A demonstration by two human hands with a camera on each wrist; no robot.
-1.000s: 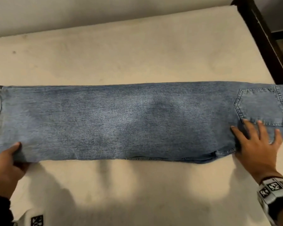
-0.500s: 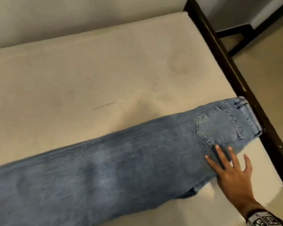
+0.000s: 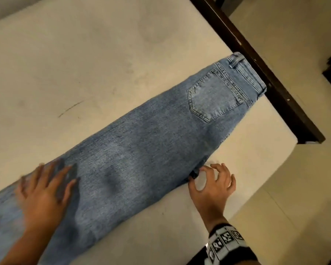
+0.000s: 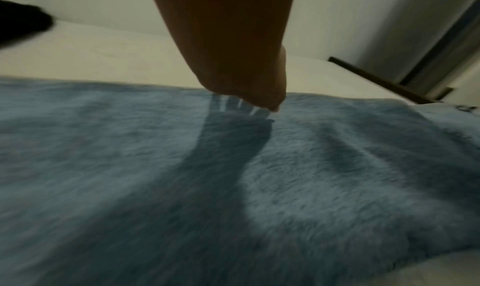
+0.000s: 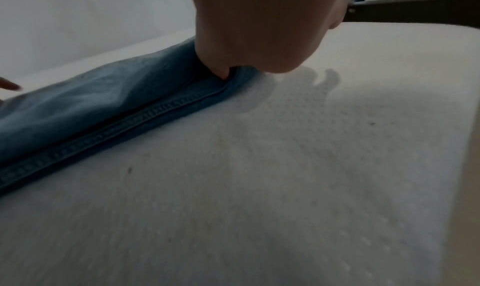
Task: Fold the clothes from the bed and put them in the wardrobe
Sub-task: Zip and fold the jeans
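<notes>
Jeans (image 3: 141,150) lay lengthwise-folded along the bed's (image 3: 103,54) near edge, waistband at the foot-end frame, left hand (image 3: 44,194) flat with fingers spread on the leg, right hand (image 3: 213,183) pinching the crotch seam, apparently tidying before the crosswise fold.

One pair of jeans (image 3: 141,150) lies on one bed (image 3: 103,54), folded lengthwise. One back pocket (image 3: 214,96) shows on it, and one belt loop (image 3: 236,61), both beyond the right grip (image 3: 212,182). Two grips are in view: the right one at the near edge of the denim, the left grip (image 3: 44,190) over the leg. One marker-patterned wristband (image 3: 225,240) sits behind the right grip. One dark bed frame (image 3: 256,60) runs past the waistband.
</notes>
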